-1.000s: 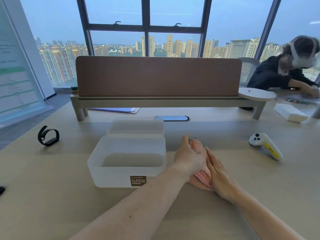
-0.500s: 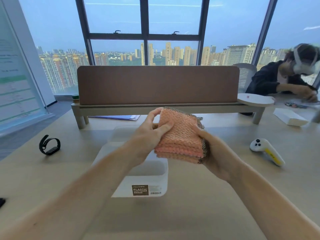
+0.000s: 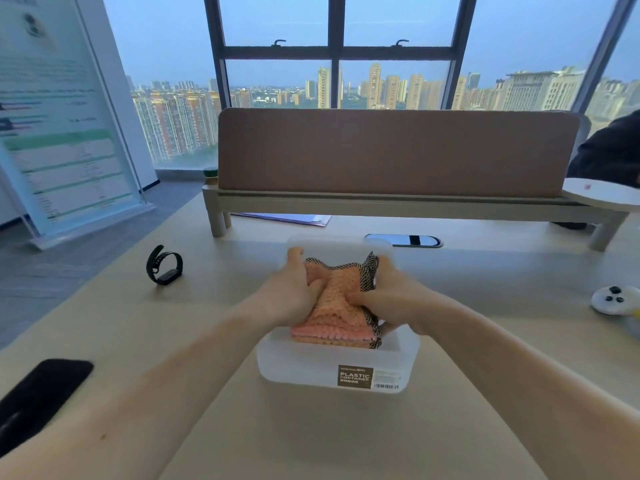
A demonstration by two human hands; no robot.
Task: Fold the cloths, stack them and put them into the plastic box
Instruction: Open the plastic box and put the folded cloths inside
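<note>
Down at the near left corner of the pale table (image 3: pixel 311 438) lies one black phone (image 3: pixel 41 393), blurred at the frame's edge. Past it, dead centre, stands one frosted plastic box (image 3: pixel 311 368), its labelled wall facing the person. Over the box's mouth is a single stack of pink cloths (image 3: pixel 332 313); how many layers it has I cannot tell. Its long axis runs away from the person, the near edge low between the box's walls, the far end rucked upward. A dark mesh border runs down its right side. Two bare hands grip it: the left hand (image 3: pixel 294 296) curls round the left edge with the thumb on top, and the right hand (image 3: pixel 391 299) curls round the mesh side.

Just behind the box sits one clear lid (image 3: pixel 339 242). Off to the left lies one black wristband (image 3: pixel 164 265); off to the right, one white controller (image 3: pixel 613 299), cut by the frame. Farther back — one oval cable port (image 3: pixel 403 240), some purple papers (image 3: pixel 287 218), one brown divider panel (image 3: pixel 398 154) on a low shelf, and one round white disc (image 3: pixel 602 195). Beyond that, a standing sign (image 3: pixel 65 133) on the left, and tall windows (image 3: pixel 334 50) giving onto towers.
</note>
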